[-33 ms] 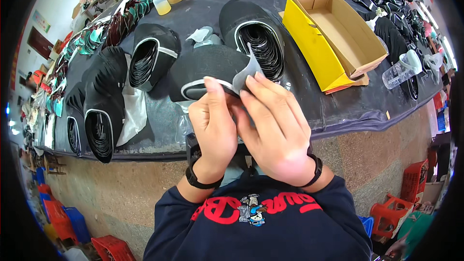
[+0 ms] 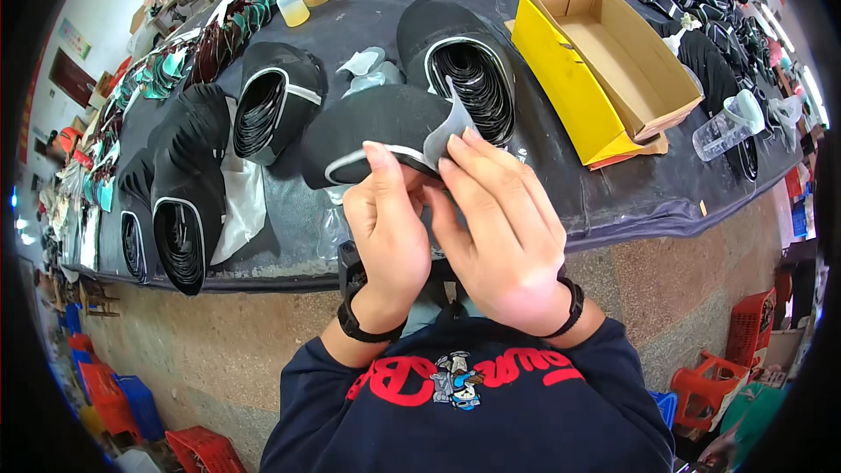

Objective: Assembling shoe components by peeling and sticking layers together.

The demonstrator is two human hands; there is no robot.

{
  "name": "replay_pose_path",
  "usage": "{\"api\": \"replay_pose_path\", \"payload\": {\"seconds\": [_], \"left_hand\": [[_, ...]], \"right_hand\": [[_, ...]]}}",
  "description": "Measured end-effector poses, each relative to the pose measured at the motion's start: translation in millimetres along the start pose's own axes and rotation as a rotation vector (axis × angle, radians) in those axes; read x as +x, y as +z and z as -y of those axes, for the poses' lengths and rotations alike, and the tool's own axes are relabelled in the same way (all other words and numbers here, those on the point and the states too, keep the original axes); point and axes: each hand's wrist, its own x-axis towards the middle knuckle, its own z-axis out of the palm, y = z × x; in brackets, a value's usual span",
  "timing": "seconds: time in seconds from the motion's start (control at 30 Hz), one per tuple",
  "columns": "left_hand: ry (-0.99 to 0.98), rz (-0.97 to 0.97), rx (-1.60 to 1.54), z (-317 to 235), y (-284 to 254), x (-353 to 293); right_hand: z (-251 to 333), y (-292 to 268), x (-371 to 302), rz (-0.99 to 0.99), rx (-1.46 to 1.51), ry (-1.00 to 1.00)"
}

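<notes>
Both hands worked together over the near edge of the dark desk (image 2: 377,0), with a black fabric piece (image 2: 377,123) raised between them and its white-trimmed opening turned toward the wearer. The left hand (image 2: 390,232) pinched that trimmed edge, thumb laid flat along the front and the other fingers curled underneath. The right hand (image 2: 504,232) pinched the grey flap (image 2: 445,131) standing up at the piece's right end, its fingers (image 2: 477,153) pressed close side by side; its thumb seemed tucked below, though the hand itself hid it.

Just beyond the piece sat some pale translucent scraps (image 2: 366,66). A large black roll (image 2: 451,44) of nested layers lay behind it to the right, and a smaller black roll (image 2: 272,101) to its left. Farther right, an open cardboard box (image 2: 618,57) rested against a yellow box (image 2: 556,88), near a clear plastic cup (image 2: 723,131).
</notes>
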Motion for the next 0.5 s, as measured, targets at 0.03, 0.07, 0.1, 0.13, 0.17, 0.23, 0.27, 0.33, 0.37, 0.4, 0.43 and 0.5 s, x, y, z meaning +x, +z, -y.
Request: {"api": "replay_pose_path", "payload": {"seconds": [0.03, 0.07, 0.1, 0.13, 0.17, 0.23, 0.27, 0.33, 0.37, 0.4, 0.43, 0.5], "left_hand": [[-0.032, -0.071, -0.079, -1, 5, 0], [-0.036, -0.071, -0.084, 0, 4, -1], [-0.008, -0.024, -0.079, 0, 1, -1], [0.019, 0.024, -0.075, 1, -2, -1], [0.016, 0.023, -0.072, 1, -4, -1], [0.054, 0.137, -0.091, 4, -11, -2], [0.052, 0.135, -0.094, 5, -16, -2], [0.069, 0.201, -0.053, 11, -29, 1], [0.033, 0.207, -0.121, 24, -37, 7], [0.066, 0.178, -0.054, 21, -32, 4], [0.1, 0.148, 0.014, 16, -24, 0], [0.122, 0.172, 0.017, 13, -22, 3]], "right_hand": [[-2, 3, -2, -0.012, -0.068, -0.033], [-10, 8, 2, -0.248, -0.045, -0.206], [-8, 8, 0, -0.248, -0.041, -0.203], [-6, 7, -2, -0.172, -0.066, -0.129], [-5, 6, -3, -0.097, -0.091, -0.055], [-6, 9, -2, -0.121, -0.069, -0.035], [-7, 10, -2, -0.147, -0.049, -0.013], [-7, 10, 0, -0.116, 0.04, 0.064], [-8, 9, 1, -0.089, 0.121, 0.142], [-9, 6, 2, -0.071, 0.198, 0.223], [-10, 4, 1, -0.076, 0.195, 0.222], [-12, 4, 0, -0.072, 0.465, 0.463]]}}
